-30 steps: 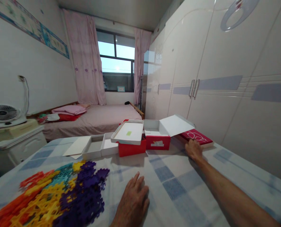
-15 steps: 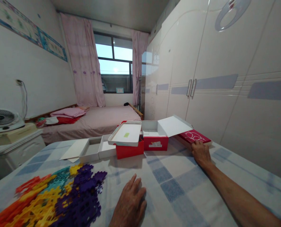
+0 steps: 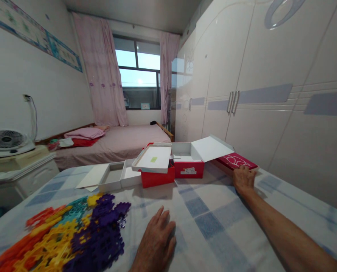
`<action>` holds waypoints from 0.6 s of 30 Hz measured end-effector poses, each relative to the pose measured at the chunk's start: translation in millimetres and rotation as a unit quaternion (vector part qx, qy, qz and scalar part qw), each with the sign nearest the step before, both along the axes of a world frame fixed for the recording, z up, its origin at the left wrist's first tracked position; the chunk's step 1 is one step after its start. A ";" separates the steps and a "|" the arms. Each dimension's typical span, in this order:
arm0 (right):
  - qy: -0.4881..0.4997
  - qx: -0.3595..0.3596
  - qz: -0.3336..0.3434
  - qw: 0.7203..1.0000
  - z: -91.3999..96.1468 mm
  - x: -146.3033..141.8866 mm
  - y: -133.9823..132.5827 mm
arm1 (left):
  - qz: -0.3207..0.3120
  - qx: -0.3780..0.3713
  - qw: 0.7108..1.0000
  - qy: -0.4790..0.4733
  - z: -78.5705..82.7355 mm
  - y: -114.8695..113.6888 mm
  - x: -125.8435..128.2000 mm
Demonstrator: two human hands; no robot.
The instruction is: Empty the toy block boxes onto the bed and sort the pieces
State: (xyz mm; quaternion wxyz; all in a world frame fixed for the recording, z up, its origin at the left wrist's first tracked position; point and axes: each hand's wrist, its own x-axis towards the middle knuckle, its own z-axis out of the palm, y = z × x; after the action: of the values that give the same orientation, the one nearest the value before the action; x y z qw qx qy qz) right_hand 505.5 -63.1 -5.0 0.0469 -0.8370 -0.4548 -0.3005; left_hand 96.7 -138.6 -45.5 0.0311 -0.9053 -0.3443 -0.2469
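Observation:
My left hand (image 3: pixel 157 240) lies on the checked tablecloth (image 3: pixel 185 234) at the near middle, fingers stretched out, holding nothing. Farther off on the right, my right hand (image 3: pixel 244 179) has its fingers bent over the near edge of a flat dark-red box (image 3: pixel 238 160) with a white line pattern. That box lies partly behind the raised white lid of an open red box (image 3: pixel 188 170). The thumb and the underside of the grip are hidden from me.
Left of the red box are another red box (image 3: pixel 158 179) carrying a tilted white tray (image 3: pixel 152 158), and an open grey-white box (image 3: pixel 111 177). Interlocking plastic pieces in purple (image 3: pixel 98 238), yellow (image 3: pixel 53 241), orange and teal are heaped at the near left. A wardrobe (image 3: pixel 270 124) stands at right.
The view has shifted slightly, moving everything a little to the right in the picture. My right hand remains at the flat dark-red box, and my left hand still rests on the cloth.

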 end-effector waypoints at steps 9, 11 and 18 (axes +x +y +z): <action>0.030 0.002 -0.011 0.999 1.7 16.3 -10.5 | -0.002 0.030 1.000 -0.008 -1.8 1.4 0.2; 0.038 0.005 -0.014 0.999 -1.6 18.0 -11.8 | -0.002 0.038 0.999 -0.004 -2.5 2.1 -0.5; 0.033 -0.027 0.041 0.998 -3.1 30.3 -22.1 | -0.016 0.062 0.998 -0.017 -10.0 6.6 -3.6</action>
State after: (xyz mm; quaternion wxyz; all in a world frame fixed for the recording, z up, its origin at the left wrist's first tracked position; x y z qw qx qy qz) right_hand 535.8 -85.2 -8.1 0.0510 -0.8280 -0.4951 -0.2582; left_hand 93.1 -132.0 -55.4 0.0772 -0.9026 -0.3146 -0.2835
